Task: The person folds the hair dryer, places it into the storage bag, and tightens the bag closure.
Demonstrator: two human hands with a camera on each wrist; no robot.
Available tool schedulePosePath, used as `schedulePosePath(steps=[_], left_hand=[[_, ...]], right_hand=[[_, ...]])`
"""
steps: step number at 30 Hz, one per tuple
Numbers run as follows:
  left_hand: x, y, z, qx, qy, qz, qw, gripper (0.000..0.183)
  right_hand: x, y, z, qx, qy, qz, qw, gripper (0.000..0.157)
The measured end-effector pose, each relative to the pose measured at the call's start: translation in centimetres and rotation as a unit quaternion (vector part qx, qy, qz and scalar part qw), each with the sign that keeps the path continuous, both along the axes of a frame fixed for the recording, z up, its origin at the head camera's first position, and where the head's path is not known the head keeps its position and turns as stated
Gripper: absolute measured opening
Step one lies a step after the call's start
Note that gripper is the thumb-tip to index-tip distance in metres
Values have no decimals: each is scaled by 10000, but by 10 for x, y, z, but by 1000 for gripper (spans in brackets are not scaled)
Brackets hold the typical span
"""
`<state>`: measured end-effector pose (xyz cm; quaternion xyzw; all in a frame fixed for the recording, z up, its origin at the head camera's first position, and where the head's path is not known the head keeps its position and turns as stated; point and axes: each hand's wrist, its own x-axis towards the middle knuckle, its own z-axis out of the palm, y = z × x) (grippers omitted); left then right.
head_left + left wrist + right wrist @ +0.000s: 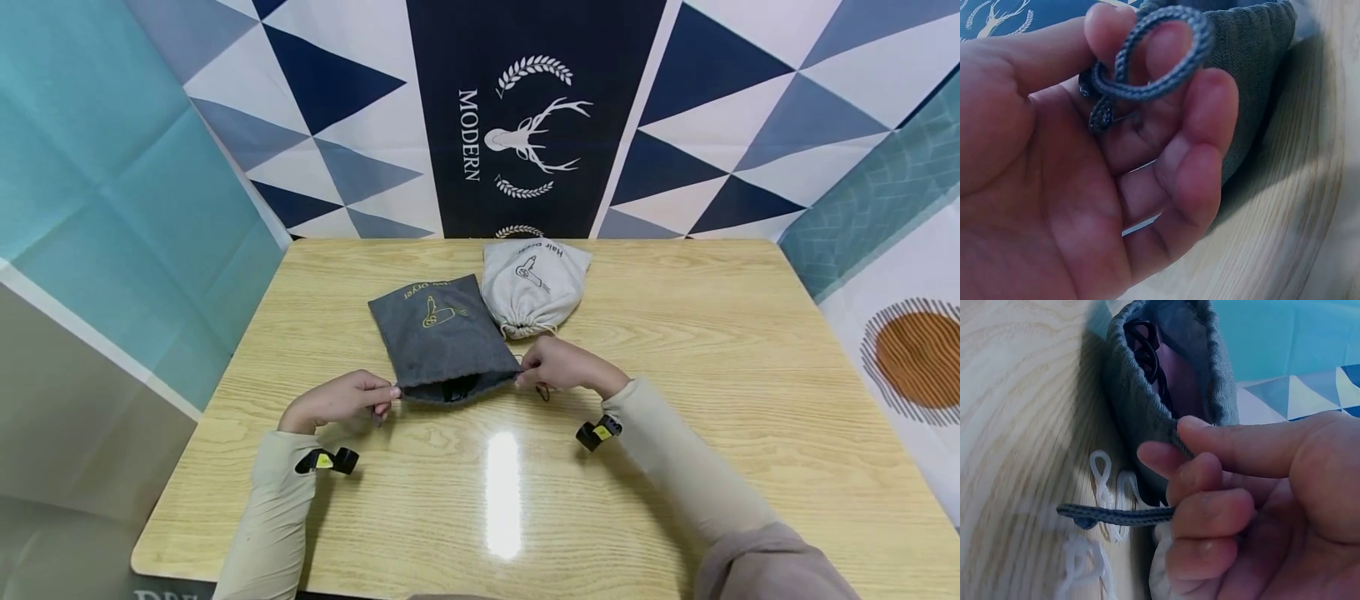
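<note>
A dark grey drawstring bag with a yellow hair dryer print lies with its mouth open towards me. At the mouth's left corner my left hand pinches the drawstring; a loop of the grey cord stands out past its fingertips. My right hand holds the drawstring at the opposite corner, thumb and index finger at the rim, and the looped cord end sticks out between its fingers. Inside the bag show a coiled black cable and a pinkish-purple surface, mostly hidden by the cloth.
A white drawstring bag with a hair dryer print, its neck gathered, lies just behind and right of the grey one. Its white strings trail over the wooden table. A patterned cloth hangs at the table's back edge.
</note>
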<state>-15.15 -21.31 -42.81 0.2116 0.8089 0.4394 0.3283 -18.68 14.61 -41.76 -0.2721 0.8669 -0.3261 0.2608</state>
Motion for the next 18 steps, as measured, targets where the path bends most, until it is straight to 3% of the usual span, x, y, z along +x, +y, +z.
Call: schedulePosePath(steps=[3, 7, 13, 18], left_hand=[[0, -3, -1, 163, -40, 130, 9998, 43], [-2, -6, -4, 415, -3, 563, 9975, 42], [-4, -10, -6, 877, -57, 1151, 9895, 41], [-4, -14, -6, 1502, -123, 1501, 9771, 40]], right_hand=[[-1, 2, 2, 41, 82, 198, 9998, 30], [-3, 4, 3, -76, 107, 272, 9995, 27], [-3, 7, 4, -257, -21, 6, 9997, 31], [-4, 13, 5, -378, 147, -311, 9987, 27]])
